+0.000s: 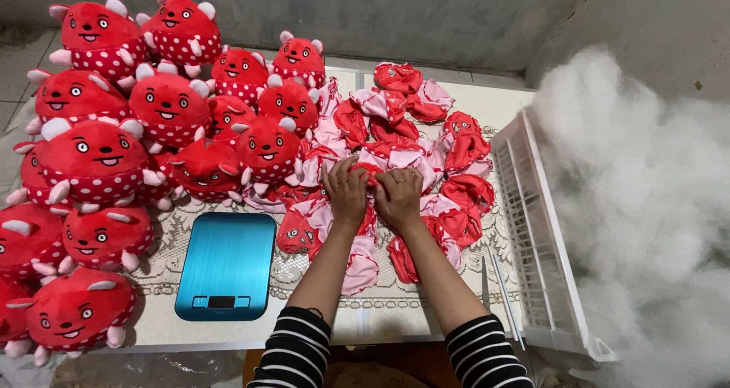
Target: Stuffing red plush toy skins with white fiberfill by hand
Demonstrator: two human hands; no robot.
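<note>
From the head camera I see my left hand (346, 192) and right hand (398, 196) side by side, fingers curled narrow into one unstuffed red-and-pink toy skin (374, 176) on the pile (395, 141) mid-table. I judge I'm picking it out; next calls for lifting it clear toward the white stuffing (646, 198) off the right edge.

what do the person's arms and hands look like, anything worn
Both arms wear black-and-white striped sleeves pushed up toward the elbows, leaving the forearms bare. The left hand has a ring on one of its fingers; the right hand seems to have one too. No gloves.
</note>
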